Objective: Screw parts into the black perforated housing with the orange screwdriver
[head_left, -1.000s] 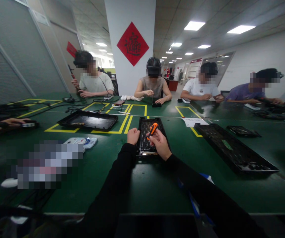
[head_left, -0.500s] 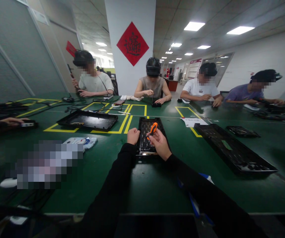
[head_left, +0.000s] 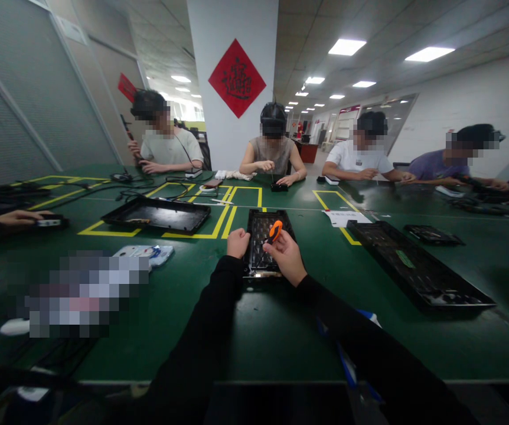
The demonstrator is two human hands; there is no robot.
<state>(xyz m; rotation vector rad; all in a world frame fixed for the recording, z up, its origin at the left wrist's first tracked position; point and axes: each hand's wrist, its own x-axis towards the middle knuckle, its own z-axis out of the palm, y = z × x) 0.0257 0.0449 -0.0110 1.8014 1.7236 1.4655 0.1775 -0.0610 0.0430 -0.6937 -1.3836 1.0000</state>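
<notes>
In front of me a black plastic casing with rows of small fittings inside lies on the green table. My right hand is closed around an orange and black screwdriver, whose handle points up and whose thin shaft slants down to the left into the casing. Where its tip touches is too small to make out. At the casing's left edge my left hand is curled into a fist, its fingers against the rim; whether they grip the rim or something small is hidden.
A black tray-like cover lies to the left, and a long black casing to the right with a small black part beyond it. A paper sheet is near that casing. Several people sit across the table; another person's hand is at far left.
The screwdriver's handle has turned slightly in my right hand, and the fingers have shifted a little. My left hand stays in place. Across the table, a person at right has moved an arm.
</notes>
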